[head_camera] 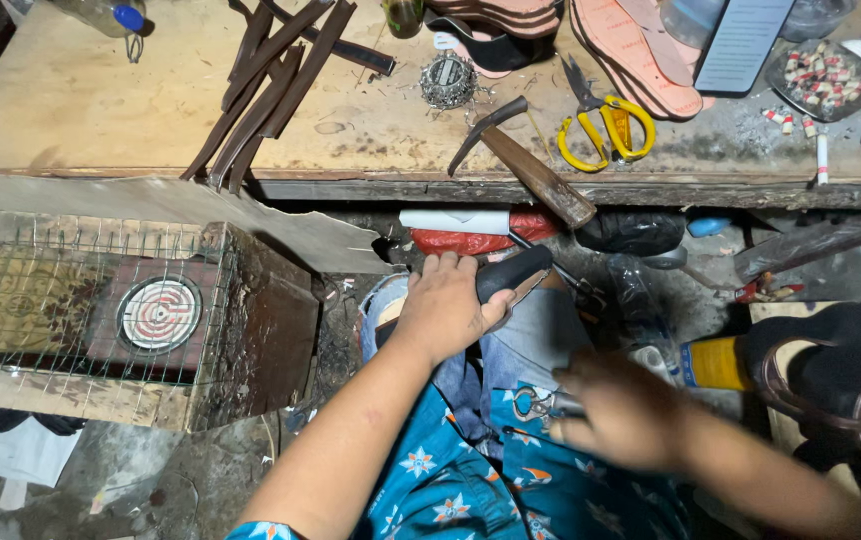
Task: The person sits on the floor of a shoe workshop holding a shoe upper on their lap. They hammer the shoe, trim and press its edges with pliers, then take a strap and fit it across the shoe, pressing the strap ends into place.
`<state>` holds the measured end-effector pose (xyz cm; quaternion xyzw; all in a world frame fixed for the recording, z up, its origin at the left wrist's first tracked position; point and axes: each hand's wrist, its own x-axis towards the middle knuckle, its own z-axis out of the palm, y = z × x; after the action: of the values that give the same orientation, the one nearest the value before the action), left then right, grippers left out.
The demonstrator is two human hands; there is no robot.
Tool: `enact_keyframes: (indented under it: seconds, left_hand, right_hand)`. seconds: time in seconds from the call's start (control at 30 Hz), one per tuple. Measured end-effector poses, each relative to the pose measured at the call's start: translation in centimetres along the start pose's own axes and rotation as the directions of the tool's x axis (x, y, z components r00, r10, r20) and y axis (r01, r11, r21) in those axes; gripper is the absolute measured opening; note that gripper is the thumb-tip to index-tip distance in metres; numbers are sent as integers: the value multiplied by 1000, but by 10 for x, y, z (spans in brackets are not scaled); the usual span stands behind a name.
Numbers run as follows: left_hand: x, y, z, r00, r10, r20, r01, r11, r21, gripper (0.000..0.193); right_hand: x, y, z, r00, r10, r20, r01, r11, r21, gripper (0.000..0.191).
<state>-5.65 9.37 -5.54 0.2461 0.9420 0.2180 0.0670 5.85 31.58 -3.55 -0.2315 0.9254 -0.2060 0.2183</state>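
Left hand (443, 305) curled tight around a black shoe piece (513, 272), right hand (619, 412) (blurred) pinching small metal pliers (541, 403), hammer (531, 165) on desk (81, 110) above

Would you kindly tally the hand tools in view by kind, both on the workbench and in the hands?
Hammer on the workbench: 1
Yellow-handled scissors on the workbench: 1
Black-handled tool in the left hand: 1
Small metal tool at the blurred right hand: 1
Total: 4
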Motion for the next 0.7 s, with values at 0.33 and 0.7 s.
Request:
enact_keyframes:
  seconds: [0.33,0.7]
  left_hand:
    - [2,-13,-25,982,6,190,12,996,-93,70]
    - [28,-55,-3,817,169,552,330,648,-687,70]
  right_hand:
    - [110,32,-78,754,57,-655,-302,915,-269,70]
    - [61,23,-45,797,415,-438,-68,784,617,32]
